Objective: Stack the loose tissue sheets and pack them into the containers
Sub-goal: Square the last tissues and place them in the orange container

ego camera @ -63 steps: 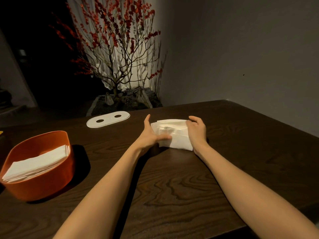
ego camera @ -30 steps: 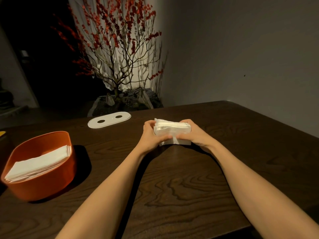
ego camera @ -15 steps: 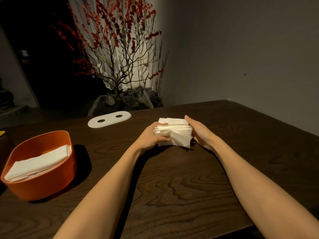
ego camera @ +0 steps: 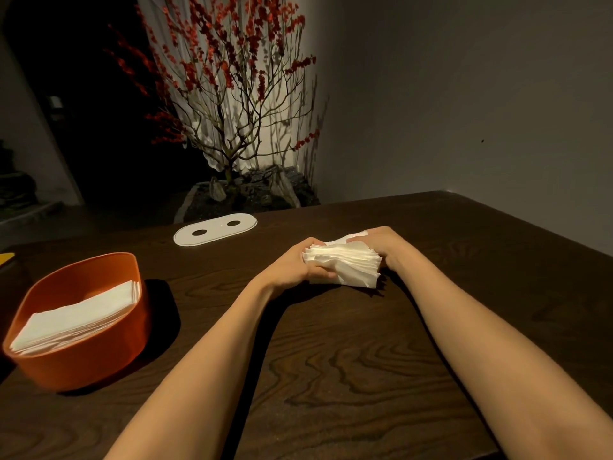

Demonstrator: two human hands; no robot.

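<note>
A thick stack of white tissue sheets (ego camera: 348, 265) sits at the middle of the dark wooden table (ego camera: 331, 360), its near edges fanned out. My left hand (ego camera: 295, 265) grips the stack's left end, thumb curled under the front. My right hand (ego camera: 381, 244) holds the right end, fingers curled over the top. An orange oval container (ego camera: 83, 356) stands at the left with a pile of tissues (ego camera: 76, 317) lying inside it.
A white oval lid (ego camera: 215, 230) with two dark holes lies flat at the table's far edge. Behind it stands a potted tree with red blossoms (ego camera: 232, 94). The table's right corner is at the far right near the grey wall.
The stack lay flat under both hands two seconds ago. Since then both hands have gathered it, squeezed it from the ends and tilted it so its edges fan toward me.
</note>
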